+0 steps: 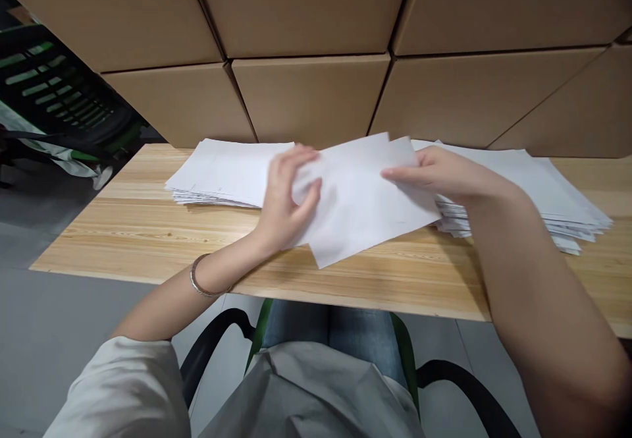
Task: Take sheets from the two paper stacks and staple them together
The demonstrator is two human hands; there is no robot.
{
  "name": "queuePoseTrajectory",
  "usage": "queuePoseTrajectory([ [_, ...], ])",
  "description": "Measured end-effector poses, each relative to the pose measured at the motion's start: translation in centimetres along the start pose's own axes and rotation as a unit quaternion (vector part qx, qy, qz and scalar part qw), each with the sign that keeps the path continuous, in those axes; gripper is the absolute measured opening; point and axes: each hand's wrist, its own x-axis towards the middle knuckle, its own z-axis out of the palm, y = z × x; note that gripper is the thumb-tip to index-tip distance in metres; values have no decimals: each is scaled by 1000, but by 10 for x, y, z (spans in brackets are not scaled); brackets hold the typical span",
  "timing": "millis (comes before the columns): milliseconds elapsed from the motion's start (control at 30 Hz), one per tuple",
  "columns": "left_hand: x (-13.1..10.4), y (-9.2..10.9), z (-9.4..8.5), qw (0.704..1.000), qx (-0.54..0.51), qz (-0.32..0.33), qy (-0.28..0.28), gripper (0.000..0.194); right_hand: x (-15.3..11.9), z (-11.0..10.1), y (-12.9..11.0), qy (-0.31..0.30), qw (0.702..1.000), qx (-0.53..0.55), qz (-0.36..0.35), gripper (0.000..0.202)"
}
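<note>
Two or more overlapping white paper sheets [365, 194] are held up over the table, slightly fanned and tilted. At their right end, my right hand [439, 171] pinches them, thumb on top and the other fingers hidden beneath. My left hand [289, 197] is at their left end, a little blurred, thumb and fingers curved and spread apart against the paper. Beside it on the left lies a stack of white paper [227, 171]. Another, less even paper stack [533, 188] lies under and beyond my right hand and wrist.
A wall of brown cardboard boxes [311, 95] stands right behind the wooden table [148, 227]. To the far left is a black and green chair [59, 95]. Black armrests [464, 392] flank my lap below the table's front edge.
</note>
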Motion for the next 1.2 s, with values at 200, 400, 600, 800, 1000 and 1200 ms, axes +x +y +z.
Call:
queuePoseTrajectory([
  [200,9,-37,-14,992,-21,-92,84,72,3,-25,17,104,985,73,-120,37],
  [400,15,-50,-11,982,-134,-129,32,44,18,-15,24,90,965,157,-191,39],
  [600,13,-46,-8,980,-150,-131,-16,38,25,-11,30,35,955,205,-213,36],
  [800,13,-46,-7,969,-159,-179,-52,45,37,-5,37,25,945,246,-216,37],
  [1000,8,-41,-2,971,-139,-189,-37,46,36,-2,33,15,932,282,-229,39],
  [1200,4,-45,3,981,-146,-126,-26,49,26,-7,30,26,950,239,-202,46],
])
